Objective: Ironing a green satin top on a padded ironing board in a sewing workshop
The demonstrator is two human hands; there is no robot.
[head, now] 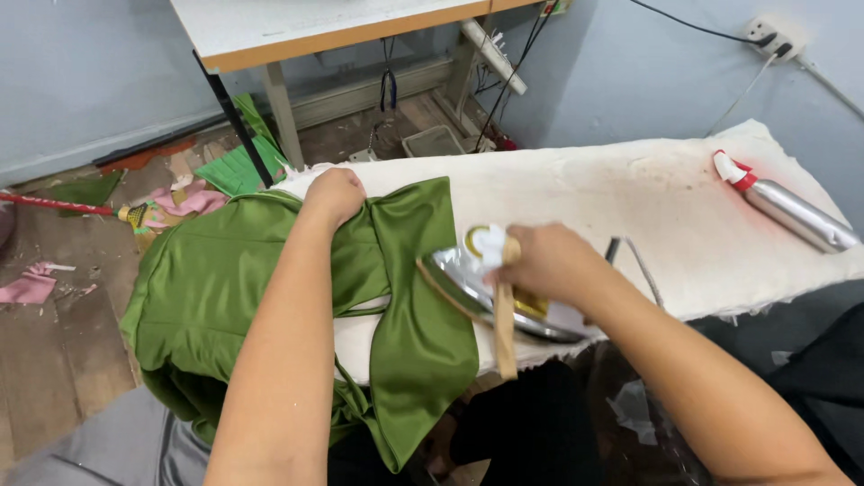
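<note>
1. Green satin garment (270,288) spread over the near-left end of the padded ironing board (630,198), with a good part hanging off the left edge toward the floor. Slippery stuff, so likely to slide off if the hold at the top lets go.
2. Left hand (335,193) bunched on the top of the fabric, fingers curled shut into the cloth. Looks like the only thing pinning it down.
3. Right hand (549,263) wrapped around the handle of the iron (504,297), fingers closed on it. Soleplate tilted, front edge touching the green panel. Satin scorches or goes shiny fast, so parking it there = risk of a mark.
4. Left forearm crossing just beside the iron. Easy burn with a careless swing.
5. Cord (634,261) trailing across the board behind the iron; could snag or drag.
6. Metal spray bottle (792,211) lying on its side at the far right end, well apart, near the edge. Could roll off.
</note>
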